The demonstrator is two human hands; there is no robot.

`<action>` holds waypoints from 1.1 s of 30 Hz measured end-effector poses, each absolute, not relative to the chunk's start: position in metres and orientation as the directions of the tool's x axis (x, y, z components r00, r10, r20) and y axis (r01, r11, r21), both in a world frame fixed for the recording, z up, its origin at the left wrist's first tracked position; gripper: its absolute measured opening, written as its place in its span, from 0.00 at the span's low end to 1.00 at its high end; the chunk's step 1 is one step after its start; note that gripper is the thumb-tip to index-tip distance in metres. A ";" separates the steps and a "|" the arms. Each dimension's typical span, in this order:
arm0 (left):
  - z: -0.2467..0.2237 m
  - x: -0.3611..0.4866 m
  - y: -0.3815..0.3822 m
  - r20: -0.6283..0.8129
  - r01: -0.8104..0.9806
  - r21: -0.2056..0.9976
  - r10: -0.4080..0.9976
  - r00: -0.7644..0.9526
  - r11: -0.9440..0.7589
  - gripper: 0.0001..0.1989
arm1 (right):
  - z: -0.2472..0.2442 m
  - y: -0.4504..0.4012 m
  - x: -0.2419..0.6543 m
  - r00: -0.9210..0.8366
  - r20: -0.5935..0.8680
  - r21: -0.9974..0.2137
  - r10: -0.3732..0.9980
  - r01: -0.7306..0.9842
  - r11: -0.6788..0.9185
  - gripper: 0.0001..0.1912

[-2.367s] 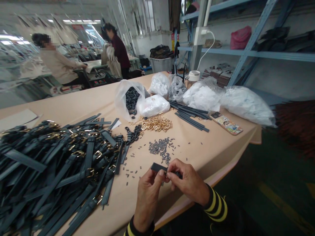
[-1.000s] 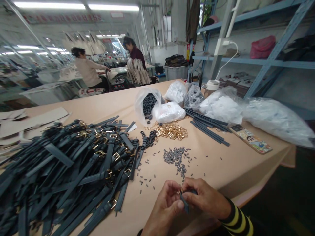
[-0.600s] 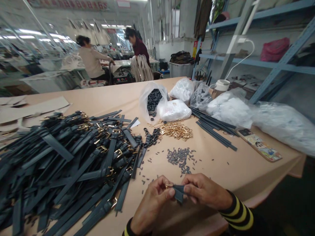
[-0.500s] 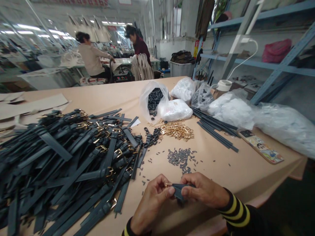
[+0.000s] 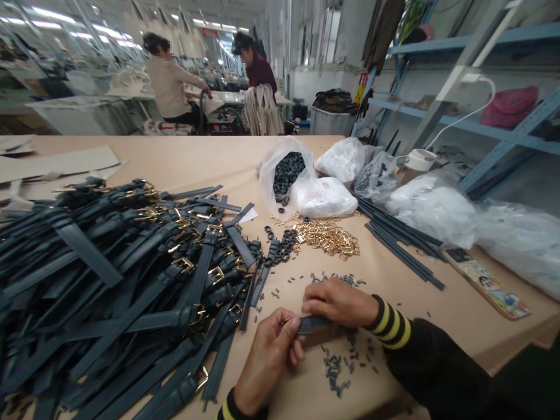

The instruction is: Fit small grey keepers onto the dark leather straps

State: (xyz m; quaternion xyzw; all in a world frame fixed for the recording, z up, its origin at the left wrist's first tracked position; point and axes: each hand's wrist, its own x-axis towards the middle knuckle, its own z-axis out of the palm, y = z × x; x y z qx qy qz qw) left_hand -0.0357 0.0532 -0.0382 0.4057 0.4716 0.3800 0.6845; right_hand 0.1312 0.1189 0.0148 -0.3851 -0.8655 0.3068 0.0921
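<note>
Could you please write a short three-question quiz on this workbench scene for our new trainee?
1. True or false: the left hand pinches one end of a dark strap piece.
2. What lies just beyond the right hand on the table? A) a heap of gold buckles B) a pair of scissors C) a spool of thread
3. Fill in: the open plastic bag at the far side holds small black ____.

Key: 1 true. 2 A. 3 rings; the right hand reaches flat over the scattered grey pins, resting on the strap piece.
</note>
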 end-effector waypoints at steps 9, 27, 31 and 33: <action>-0.042 -0.035 0.054 -0.287 -0.064 0.953 0.948 0.141 0.298 0.13 | -0.008 0.193 0.072 -0.409 -0.032 -0.267 0.912 0.882 0.387 0.10; -0.030 -0.019 0.033 -0.210 0.039 0.977 0.978 0.003 0.210 0.14 | -0.009 0.032 0.134 -0.197 -0.141 -0.948 0.970 0.311 -0.075 0.04; -0.026 -0.012 0.019 -0.182 0.080 0.980 0.983 -0.014 0.182 0.15 | -0.014 0.023 0.131 -0.151 -0.135 -0.980 0.979 0.168 -0.109 0.05; -0.026 -0.010 0.015 -0.141 0.127 0.982 0.990 -0.012 0.142 0.14 | -0.009 0.019 0.132 -0.142 -0.129 -0.985 0.981 0.132 -0.110 0.06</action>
